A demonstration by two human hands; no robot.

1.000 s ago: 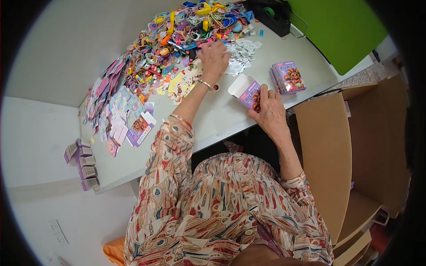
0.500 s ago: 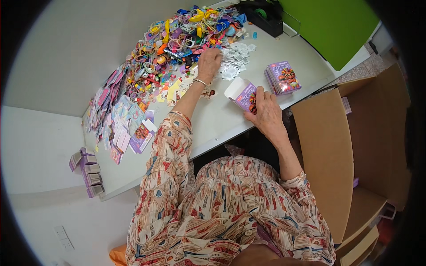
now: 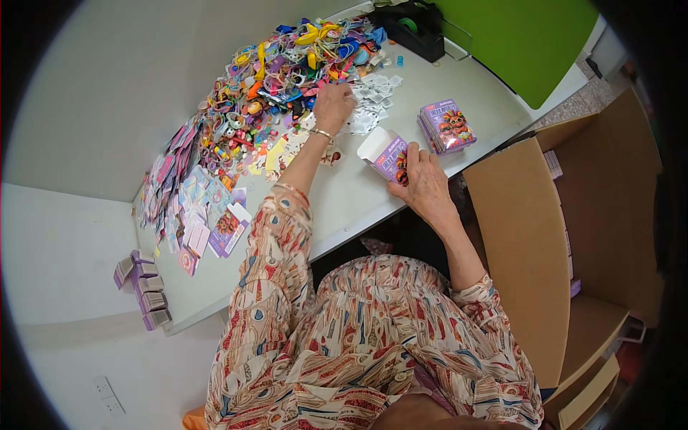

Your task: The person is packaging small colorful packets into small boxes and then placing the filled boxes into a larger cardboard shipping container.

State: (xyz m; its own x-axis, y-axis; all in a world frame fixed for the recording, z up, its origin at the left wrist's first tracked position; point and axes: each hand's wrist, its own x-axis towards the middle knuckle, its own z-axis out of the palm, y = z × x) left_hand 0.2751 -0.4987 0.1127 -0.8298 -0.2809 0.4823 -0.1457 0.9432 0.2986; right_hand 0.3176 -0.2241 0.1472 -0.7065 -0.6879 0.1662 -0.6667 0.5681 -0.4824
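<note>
My right hand (image 3: 424,185) grips a small purple carton (image 3: 391,159) at the table's front edge, thumb on the near side and fingers over its printed face. The carton's white end flap (image 3: 371,143) stands open, toward my left hand. My left hand (image 3: 332,109) reaches palm down to the edge of the heap, fingers bent and closed together beside a spread of small white packets (image 3: 373,100). Its fingertips are mostly hidden, so whatever they pinch cannot be made out. Right of the held carton sits a stack of similar purple cartons (image 3: 447,127).
A mixed heap of colourful bands and trinkets (image 3: 287,75) lies along the wall. Pink-purple packets (image 3: 168,165) and flattened cards (image 3: 204,197) cover the left. A black tape dispenser (image 3: 416,32) stands at the back; a large open cardboard box (image 3: 516,265) is at my right.
The whole view has shifted slightly. Both hands stay at almost the same places, the right still gripping the carton and the left still at the edge of the heap.
</note>
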